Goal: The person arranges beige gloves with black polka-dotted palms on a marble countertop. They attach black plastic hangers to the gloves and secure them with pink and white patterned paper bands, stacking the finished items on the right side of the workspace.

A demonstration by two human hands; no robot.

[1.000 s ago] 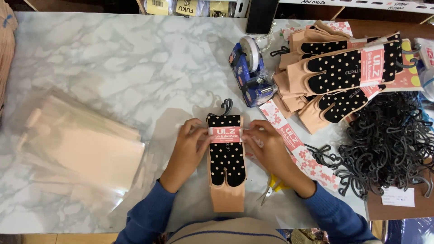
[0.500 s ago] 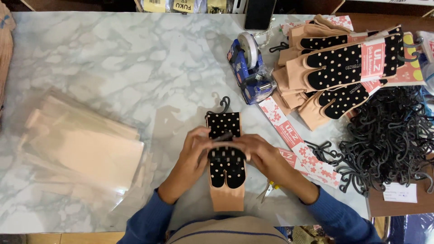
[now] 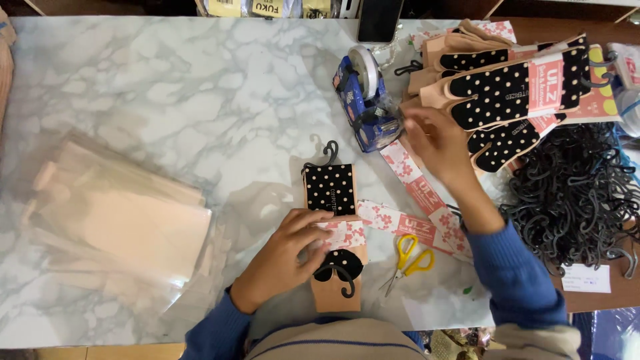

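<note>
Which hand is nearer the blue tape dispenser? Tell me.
Right. The right hand reaches just beside the blue tape dispenser, while the left hand presses on the polka-dot socks lower down.

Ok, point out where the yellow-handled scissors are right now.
The yellow-handled scissors lie on the marble-patterned table, right of centre in the head view, just right of the polka-dot sock pair under the left hand, below the floral paper label strips.

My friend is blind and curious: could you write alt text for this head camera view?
Seen from above on a marble table, a person's left hand presses a paper band onto a polka-dot sock pair, while the right hand reaches towards a blue tape dispenser. Yellow scissors, stacked socks and black hooks lie nearby.
</note>
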